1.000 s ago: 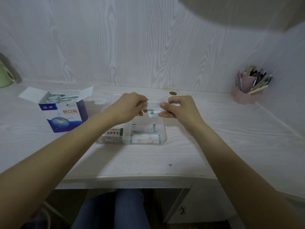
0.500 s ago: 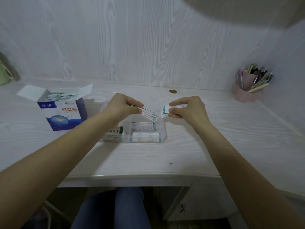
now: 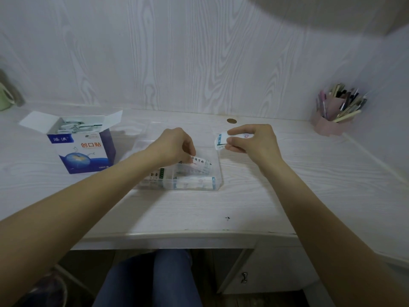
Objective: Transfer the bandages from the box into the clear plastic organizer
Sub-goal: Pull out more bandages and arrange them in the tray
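A strip of bandages (image 3: 200, 163) is sitting in the pinch of the left hand (image 3: 174, 144), low over the clear plastic organizer (image 3: 218, 167) at the middle of the surface (image 3: 199, 209) — whether it is touching the packs already lying inside is not plain. More bandage packs (image 3: 194, 182) are lying along the organizer's near wall. The right hand (image 3: 254, 140), at about 2 o'clock from the organizer and just past its right wall, is pinching a second bandage piece (image 3: 220, 140) between thumb and fingers. The two hands are holding apart from each other. At 9 o'clock from the organizer, well apart, the blue-and-white box (image 3: 81, 149) is standing with its flaps open — more bandages showing inside. A pink pen holder (image 3: 332, 120) is standing at the far right, by the wall.
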A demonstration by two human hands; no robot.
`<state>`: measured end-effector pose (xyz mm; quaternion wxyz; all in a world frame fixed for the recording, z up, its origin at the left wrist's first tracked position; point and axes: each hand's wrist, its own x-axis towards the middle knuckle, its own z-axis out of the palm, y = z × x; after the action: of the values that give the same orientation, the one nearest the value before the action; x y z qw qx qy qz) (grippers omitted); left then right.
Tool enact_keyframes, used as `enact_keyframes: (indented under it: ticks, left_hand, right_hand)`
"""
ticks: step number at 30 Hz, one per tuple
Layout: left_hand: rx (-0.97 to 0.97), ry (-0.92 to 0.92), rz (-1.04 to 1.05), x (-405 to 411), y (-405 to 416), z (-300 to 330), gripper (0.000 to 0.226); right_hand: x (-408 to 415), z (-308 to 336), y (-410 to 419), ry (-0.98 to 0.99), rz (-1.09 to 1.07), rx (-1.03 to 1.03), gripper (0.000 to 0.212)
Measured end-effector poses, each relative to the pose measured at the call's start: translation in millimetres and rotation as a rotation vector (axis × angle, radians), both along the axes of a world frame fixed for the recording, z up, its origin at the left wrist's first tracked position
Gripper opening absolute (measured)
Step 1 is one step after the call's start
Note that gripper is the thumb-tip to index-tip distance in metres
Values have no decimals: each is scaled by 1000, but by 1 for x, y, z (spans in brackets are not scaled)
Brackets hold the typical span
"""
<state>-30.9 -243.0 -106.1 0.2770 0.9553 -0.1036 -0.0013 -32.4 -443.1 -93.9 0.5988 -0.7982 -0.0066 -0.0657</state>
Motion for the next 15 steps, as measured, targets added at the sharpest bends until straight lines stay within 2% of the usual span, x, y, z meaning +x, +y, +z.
enact_keyframes:
  ticks: [7, 15]
  left_hand:
    - [282, -4, -50, 5, -5, 4, 9]
    - [370, -70, -102, 9, -6, 2, 18]
  right_hand:
    - [0, 0, -3, -10, 7, 51, 19]
    - [2, 1, -8, -20, 17, 89, 19]
